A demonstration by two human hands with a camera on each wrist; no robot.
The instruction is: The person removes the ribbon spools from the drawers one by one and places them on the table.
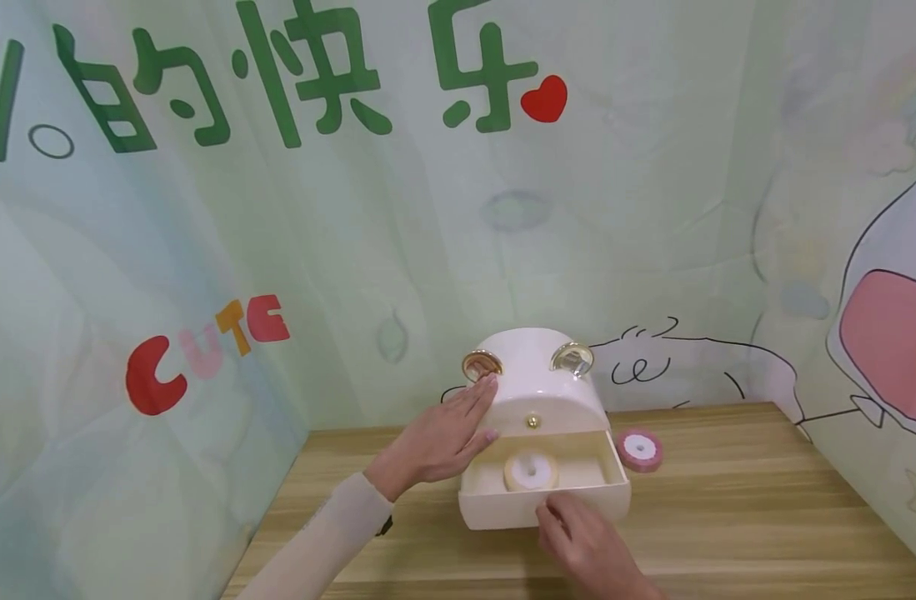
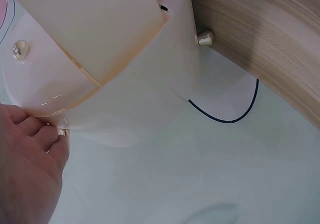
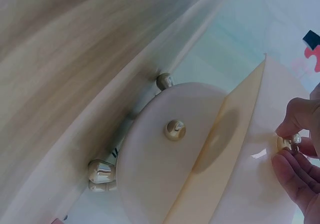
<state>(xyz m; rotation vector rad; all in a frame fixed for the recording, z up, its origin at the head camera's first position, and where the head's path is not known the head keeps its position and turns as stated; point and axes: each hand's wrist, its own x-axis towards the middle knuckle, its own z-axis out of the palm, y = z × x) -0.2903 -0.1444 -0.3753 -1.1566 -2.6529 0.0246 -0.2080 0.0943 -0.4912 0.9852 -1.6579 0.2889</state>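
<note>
A white storage box (image 1: 536, 358) with a rounded top stands on the table, its middle drawer (image 1: 495, 504) pulled out. Inside the drawer lies a roll of pale yellow ribbon (image 1: 533, 472) on a white spool. My left hand (image 1: 446, 437) rests on the box's upper left part, beside one gold-rimmed ear (image 1: 482, 365), fingers extended. At the drawer front, my right hand (image 1: 588, 542) pinches a gold knob (image 3: 285, 143) between thumb and fingers, as the right wrist view shows. Below the drawer, a second gold knob (image 3: 175, 130) sits on the lower front.
A roll of pink ribbon (image 1: 641, 451) lies on the wooden table (image 1: 728, 500), just right of the box. Gold feet (image 3: 101, 172) lift the box off the tabletop. A printed cloth backdrop (image 1: 397, 250) rises close behind the box and along both sides.
</note>
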